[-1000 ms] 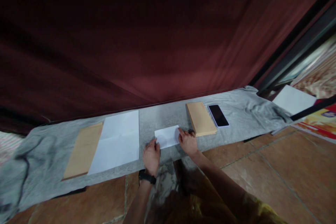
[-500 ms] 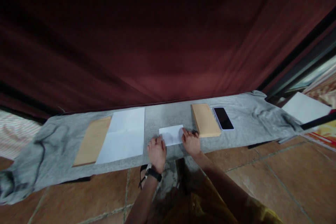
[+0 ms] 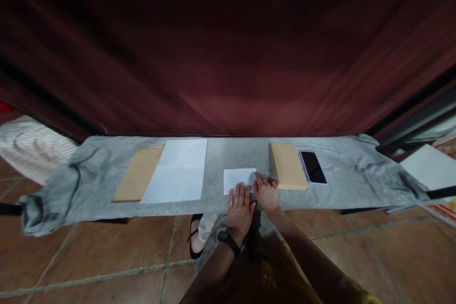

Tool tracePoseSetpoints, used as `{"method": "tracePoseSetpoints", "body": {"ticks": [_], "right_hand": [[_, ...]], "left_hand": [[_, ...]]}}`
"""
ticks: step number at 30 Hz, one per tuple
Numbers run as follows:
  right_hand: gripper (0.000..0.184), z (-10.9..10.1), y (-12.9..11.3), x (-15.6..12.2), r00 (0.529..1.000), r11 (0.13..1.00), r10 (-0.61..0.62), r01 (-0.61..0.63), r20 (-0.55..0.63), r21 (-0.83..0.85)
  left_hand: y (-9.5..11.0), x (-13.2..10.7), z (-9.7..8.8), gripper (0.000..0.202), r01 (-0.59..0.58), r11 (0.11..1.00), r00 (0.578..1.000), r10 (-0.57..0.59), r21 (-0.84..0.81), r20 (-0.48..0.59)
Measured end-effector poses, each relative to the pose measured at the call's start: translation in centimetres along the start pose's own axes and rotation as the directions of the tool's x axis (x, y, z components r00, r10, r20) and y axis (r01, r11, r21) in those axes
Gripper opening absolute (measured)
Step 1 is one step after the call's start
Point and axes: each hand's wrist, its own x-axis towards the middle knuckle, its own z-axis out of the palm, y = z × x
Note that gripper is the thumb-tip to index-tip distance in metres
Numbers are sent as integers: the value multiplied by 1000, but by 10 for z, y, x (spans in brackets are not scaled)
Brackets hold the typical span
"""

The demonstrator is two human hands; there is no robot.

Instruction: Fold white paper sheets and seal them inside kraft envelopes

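Observation:
A small folded white paper (image 3: 237,178) lies on the grey cloth (image 3: 320,194) spread over the floor. My left hand (image 3: 240,209), with a dark wristband, rests flat on the paper's near edge, fingers stretched out. At the paper's right edge my right hand (image 3: 265,191) presses down with its fingers flat. Just right of that hand lies a stack of brown envelopes (image 3: 287,165), and beside it a black phone (image 3: 313,167).
At the left of the cloth a large white sheet (image 3: 178,171) overlaps a brown envelope (image 3: 138,173). A dark red curtain (image 3: 228,57) hangs behind. Another white sheet (image 3: 429,166) lies far right. A black sandal (image 3: 194,237) sits on the terracotta floor tiles (image 3: 107,256).
My left hand has slid right along the paper's near edge until it lies next to my right hand. The camera has turned, so everything appears shifted right and levelled.

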Motion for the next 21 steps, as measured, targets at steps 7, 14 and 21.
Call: {"method": "tracePoseSetpoints", "body": {"ticks": [7,14,21], "right_hand": [[45,1,1,-1,1000,1000,-7,7,3,-5],[45,0,2,0,1000,1000,-6,5,26,20],[44,-8,0,-3,998,997,9,-5,-62,76]], "left_hand": [[1,-4,2,64,4,1000,999,-4,10,32],[2,-5,2,64,4,1000,999,-5,15,40],[0,-5,3,65,4,1000,999,-4,7,32]]}}
